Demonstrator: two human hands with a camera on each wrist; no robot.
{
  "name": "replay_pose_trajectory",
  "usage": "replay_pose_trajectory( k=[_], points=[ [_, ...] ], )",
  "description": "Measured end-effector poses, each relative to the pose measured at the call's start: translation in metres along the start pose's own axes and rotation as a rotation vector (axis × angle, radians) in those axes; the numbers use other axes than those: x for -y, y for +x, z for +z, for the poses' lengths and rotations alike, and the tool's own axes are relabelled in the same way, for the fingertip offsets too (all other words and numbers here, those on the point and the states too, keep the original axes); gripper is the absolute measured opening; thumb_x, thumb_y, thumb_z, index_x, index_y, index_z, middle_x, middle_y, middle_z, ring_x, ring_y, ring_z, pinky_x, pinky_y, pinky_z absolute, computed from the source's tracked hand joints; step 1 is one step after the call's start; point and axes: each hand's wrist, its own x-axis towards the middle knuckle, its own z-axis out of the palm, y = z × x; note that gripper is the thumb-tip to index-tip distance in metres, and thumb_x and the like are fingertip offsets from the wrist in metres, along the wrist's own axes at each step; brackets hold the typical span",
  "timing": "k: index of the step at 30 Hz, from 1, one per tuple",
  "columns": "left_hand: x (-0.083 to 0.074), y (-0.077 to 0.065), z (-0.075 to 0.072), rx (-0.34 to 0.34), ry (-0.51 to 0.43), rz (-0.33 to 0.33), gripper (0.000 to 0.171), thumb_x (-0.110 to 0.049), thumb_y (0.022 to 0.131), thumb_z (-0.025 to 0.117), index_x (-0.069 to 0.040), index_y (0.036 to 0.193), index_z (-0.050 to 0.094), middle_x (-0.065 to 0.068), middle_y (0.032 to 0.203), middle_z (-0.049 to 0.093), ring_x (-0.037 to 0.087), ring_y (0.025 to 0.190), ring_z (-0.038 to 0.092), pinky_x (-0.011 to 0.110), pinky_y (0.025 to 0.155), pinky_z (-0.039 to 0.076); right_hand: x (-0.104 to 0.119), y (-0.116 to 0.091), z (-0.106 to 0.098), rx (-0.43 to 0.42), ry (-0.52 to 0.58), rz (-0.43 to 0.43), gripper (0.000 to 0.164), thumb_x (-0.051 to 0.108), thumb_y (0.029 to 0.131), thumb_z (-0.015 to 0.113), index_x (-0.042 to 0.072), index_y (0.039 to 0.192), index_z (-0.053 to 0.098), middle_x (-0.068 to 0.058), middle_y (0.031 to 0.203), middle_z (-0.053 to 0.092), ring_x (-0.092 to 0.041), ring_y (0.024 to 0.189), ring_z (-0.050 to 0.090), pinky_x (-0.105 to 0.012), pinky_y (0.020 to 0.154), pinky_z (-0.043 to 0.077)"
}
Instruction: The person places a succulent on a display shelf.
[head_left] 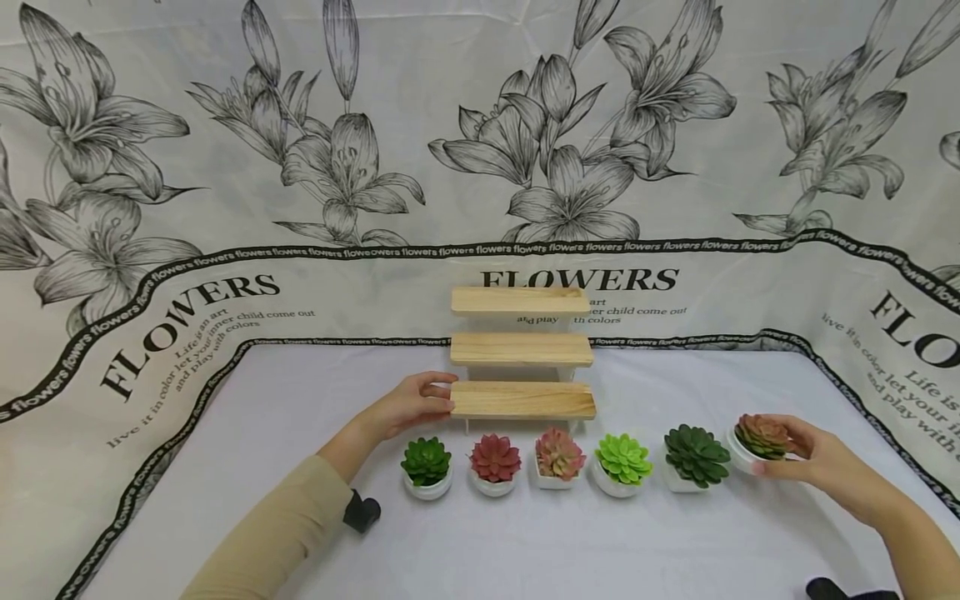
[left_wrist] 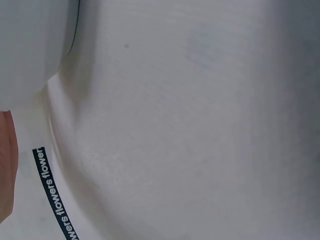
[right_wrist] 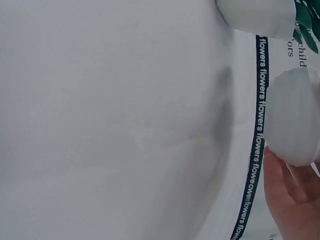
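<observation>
In the head view, my left hand (head_left: 412, 404) holds the left end of the lowest shelf of a three-tier wooden display stand (head_left: 522, 401), fingers and thumb at its edge. My right hand (head_left: 817, 458) grips a round white pot (head_left: 741, 454) with a reddish-brown artificial succulent (head_left: 762, 436), at the right end of a row of potted succulents. The right wrist view shows this pot (right_wrist: 294, 117) between thumb and fingers, seemingly off the table. Beside it stands a pot with a dark green succulent (head_left: 697, 456). Only a sliver of the left hand (left_wrist: 7, 165) appears in the left wrist view.
Left of that pot, the row continues with a bright green succulent (head_left: 623, 459), a pink one (head_left: 559, 454), a red one (head_left: 495, 458) and a green one (head_left: 426, 462), in white pots. Floral cloth (head_left: 375, 292) hangs behind the white table (head_left: 562, 550).
</observation>
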Motion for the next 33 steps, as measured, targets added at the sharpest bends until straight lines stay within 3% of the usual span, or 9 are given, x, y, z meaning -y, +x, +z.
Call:
replay_pose_trajectory(
  k=[9, 11, 14, 16, 18, 22, 25, 27, 33],
  points=[
    [-0.002, -0.001, 0.001, -0.008, 0.021, 0.008, 0.050, 0.002, 0.088, 0.059, 0.003, 0.135, 0.041, 0.022, 0.119, 0.052, 0.019, 0.092, 0.058, 0.032, 0.086, 0.053, 0.013, 0.007, -0.010, -0.031, -0.038, -0.004, 0.062, 0.021, 0.086, 0.068, 0.004, 0.137, 0.036, 0.031, 0.110, 0.039, 0.019, 0.095, 0.037, -0.013, 0.073, 0.045],
    [-0.002, -0.001, 0.002, -0.009, 0.022, 0.005, 0.050, 0.003, 0.088, 0.059, 0.003, 0.135, 0.041, 0.021, 0.118, 0.052, 0.019, 0.091, 0.058, 0.032, 0.086, 0.052, 0.018, 0.009, -0.012, -0.022, -0.040, 0.008, 0.067, 0.022, 0.088, 0.066, 0.001, 0.140, 0.030, 0.014, 0.122, 0.044, 0.002, 0.110, 0.043, -0.027, 0.083, 0.048],
    [-0.002, 0.000, 0.003, -0.017, 0.032, 0.003, 0.049, 0.003, 0.088, 0.059, 0.003, 0.134, 0.042, 0.021, 0.117, 0.053, 0.019, 0.090, 0.058, 0.032, 0.085, 0.053, 0.025, 0.012, -0.015, -0.017, -0.051, 0.017, 0.071, 0.023, 0.090, 0.063, -0.002, 0.143, 0.023, -0.010, 0.132, 0.038, -0.031, 0.124, 0.035, -0.050, 0.090, 0.043],
    [-0.002, 0.001, 0.003, -0.023, 0.036, 0.000, 0.049, 0.003, 0.088, 0.059, 0.003, 0.134, 0.043, 0.021, 0.116, 0.053, 0.019, 0.090, 0.058, 0.032, 0.084, 0.053, 0.030, 0.015, -0.017, -0.014, -0.034, 0.013, 0.072, 0.022, 0.090, 0.062, -0.002, 0.144, 0.020, -0.011, 0.133, 0.037, -0.036, 0.125, 0.031, -0.063, 0.090, 0.035],
    [-0.001, 0.001, 0.003, -0.029, 0.039, -0.002, 0.048, 0.003, 0.088, 0.059, 0.002, 0.133, 0.043, 0.021, 0.115, 0.053, 0.020, 0.090, 0.058, 0.032, 0.084, 0.054, 0.035, 0.017, -0.019, -0.021, -0.033, 0.006, 0.069, 0.022, 0.090, 0.062, 0.001, 0.143, 0.023, 0.006, 0.124, 0.040, -0.014, 0.116, 0.038, -0.060, 0.090, 0.036],
    [-0.001, 0.001, 0.003, -0.036, 0.040, -0.002, 0.048, 0.003, 0.087, 0.060, 0.001, 0.133, 0.044, 0.021, 0.116, 0.053, 0.019, 0.090, 0.059, 0.032, 0.083, 0.054, 0.046, 0.021, -0.024, -0.027, -0.031, -0.021, 0.066, 0.020, 0.089, 0.064, -0.001, 0.140, 0.027, 0.027, 0.108, 0.039, 0.013, 0.095, 0.037, -0.033, 0.085, 0.046],
    [-0.001, 0.001, 0.004, -0.031, 0.040, 0.008, 0.048, 0.002, 0.088, 0.060, 0.001, 0.133, 0.044, 0.021, 0.117, 0.053, 0.019, 0.090, 0.059, 0.032, 0.084, 0.054, 0.052, 0.024, -0.027, -0.033, -0.043, -0.026, 0.065, 0.020, 0.089, 0.065, 0.001, 0.139, 0.029, 0.027, 0.105, 0.042, 0.013, 0.091, 0.043, -0.014, 0.070, 0.044],
    [-0.001, 0.000, 0.004, -0.029, 0.039, 0.014, 0.048, 0.002, 0.088, 0.060, 0.001, 0.133, 0.044, 0.021, 0.117, 0.053, 0.019, 0.091, 0.059, 0.032, 0.084, 0.053, 0.056, 0.026, -0.029, -0.035, -0.036, -0.033, 0.062, 0.019, 0.089, 0.064, 0.005, 0.138, 0.031, 0.024, 0.106, 0.043, 0.011, 0.091, 0.044, -0.012, 0.070, 0.043],
    [-0.002, 0.001, 0.005, -0.048, 0.035, 0.005, 0.048, 0.002, 0.088, 0.060, 0.000, 0.133, 0.045, 0.020, 0.117, 0.053, 0.020, 0.092, 0.059, 0.032, 0.084, 0.053, 0.068, 0.032, -0.030, -0.056, 0.044, -0.098, 0.045, 0.013, 0.089, 0.063, 0.035, 0.120, 0.040, 0.024, 0.103, 0.050, 0.006, 0.091, 0.049, -0.010, 0.071, 0.043]
  ],
)
